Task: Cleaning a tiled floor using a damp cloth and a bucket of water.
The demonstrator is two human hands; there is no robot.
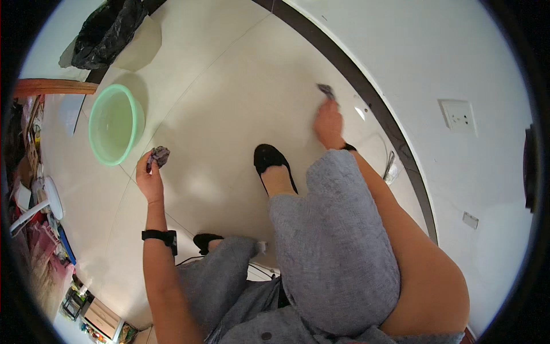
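Observation:
My left hand [150, 182] is closed on a crumpled dark grey wad [158, 156] that looks like a rag, held up to the right of the green basin [137, 123]. Stretched out ahead, my right hand [329, 123] is low over the pale tiled floor [229, 97], close to the dark baseboard. A small dark grey scrap [325, 90] sticks out past its fingertips. Motion smears the scrap and the fingers, so its exact kind does not show. Both wrists wear black bands.
A bin with a black bag [109, 34] stands at the far left. White wall with a socket [458, 117] and dark baseboard [395, 135] bound the right side. A looped cord [389, 163] lies by the baseboard. Piled household items [40, 241] fill the left edge.

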